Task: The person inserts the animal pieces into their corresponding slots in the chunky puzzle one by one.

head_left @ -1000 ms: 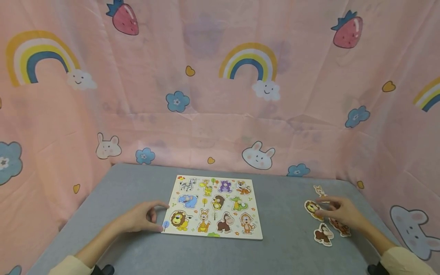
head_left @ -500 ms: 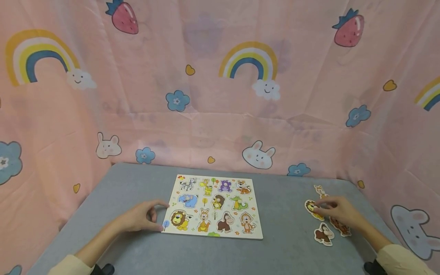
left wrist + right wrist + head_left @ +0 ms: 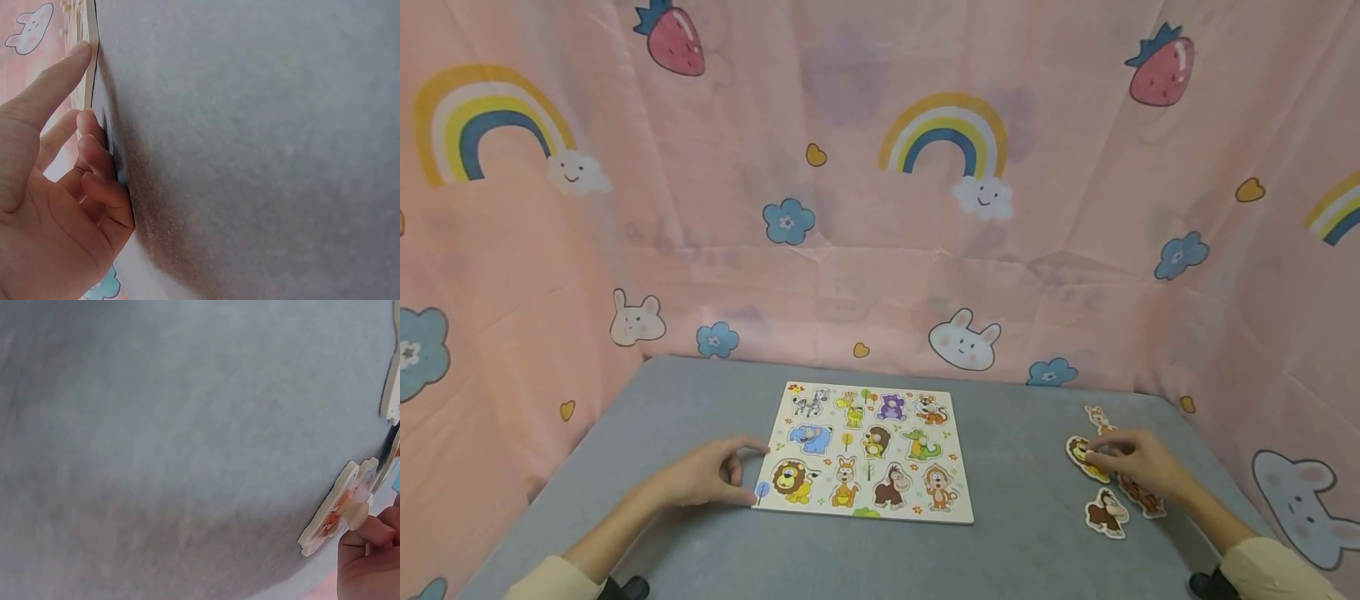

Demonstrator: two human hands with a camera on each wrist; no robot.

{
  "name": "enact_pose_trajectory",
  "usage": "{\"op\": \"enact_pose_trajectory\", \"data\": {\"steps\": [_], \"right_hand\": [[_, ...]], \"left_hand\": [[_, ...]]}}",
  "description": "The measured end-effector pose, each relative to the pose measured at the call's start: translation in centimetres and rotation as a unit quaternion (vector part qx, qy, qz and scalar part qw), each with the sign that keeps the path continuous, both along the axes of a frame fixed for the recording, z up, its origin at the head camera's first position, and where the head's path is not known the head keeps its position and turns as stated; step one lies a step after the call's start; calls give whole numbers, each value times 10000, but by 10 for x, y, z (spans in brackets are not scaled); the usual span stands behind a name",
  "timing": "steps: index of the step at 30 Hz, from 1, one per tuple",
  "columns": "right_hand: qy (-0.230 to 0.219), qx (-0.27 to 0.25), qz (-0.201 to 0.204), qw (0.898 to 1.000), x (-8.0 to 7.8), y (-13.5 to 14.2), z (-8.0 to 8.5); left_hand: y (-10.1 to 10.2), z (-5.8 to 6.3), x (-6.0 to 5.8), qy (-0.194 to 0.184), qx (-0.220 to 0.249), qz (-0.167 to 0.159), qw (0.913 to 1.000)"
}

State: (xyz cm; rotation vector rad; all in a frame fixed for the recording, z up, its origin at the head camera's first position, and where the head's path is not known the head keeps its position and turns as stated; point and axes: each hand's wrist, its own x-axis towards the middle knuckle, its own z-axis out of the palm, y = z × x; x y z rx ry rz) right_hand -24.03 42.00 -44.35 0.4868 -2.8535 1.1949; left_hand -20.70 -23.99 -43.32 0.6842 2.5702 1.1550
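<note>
My left hand [image 3: 707, 475] rests at the left edge of a white animal puzzle board [image 3: 868, 517], thumb near the lower corner and index finger higher up. In the left wrist view the thumb lies straight against the board edge [image 3: 92, 62] and the other fingers curl loosely. Over on the right, my right hand [image 3: 1142, 458] pinches at the lion puzzle piece [image 3: 1077, 450] with thumb and index finger. An orange-brown piece [image 3: 1142, 498] lies partly under that hand; in the right wrist view this piece [image 3: 334, 515] shows a round wooden knob, and the fingertips are mostly cut off.
Beyond the right hand lies a long-eared piece [image 3: 1097, 417]. A brown animal piece [image 3: 1107, 513] sits nearer the front. Grey cloth [image 3: 1015, 492] covers the table, with a pink printed curtain [image 3: 850, 283] hanging behind it and at both sides.
My right thumb and index finger have drawn together over the lion piece, which has shifted very slightly. The left hand and board have stayed in place.
</note>
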Motion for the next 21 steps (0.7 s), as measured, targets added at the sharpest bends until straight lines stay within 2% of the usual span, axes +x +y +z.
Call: {"op": "enact_pose_trajectory", "data": {"steps": [6,13,19,21], "right_hand": [[169,-212,-185,9995,4,1,-1],[-102,-516,-455,9976,11,-2,4],[-125,-159,-814,9965,13,-13,13],[-83,-114,-817,9966,14,-19,15]], "left_hand": [[0,-1,0,18,18,-11,10000],[0,-3,-1,21,42,0,10000],[-1,-3,-2,-20,59,-3,10000],[-1,-3,-2,-29,68,-1,10000]]}}
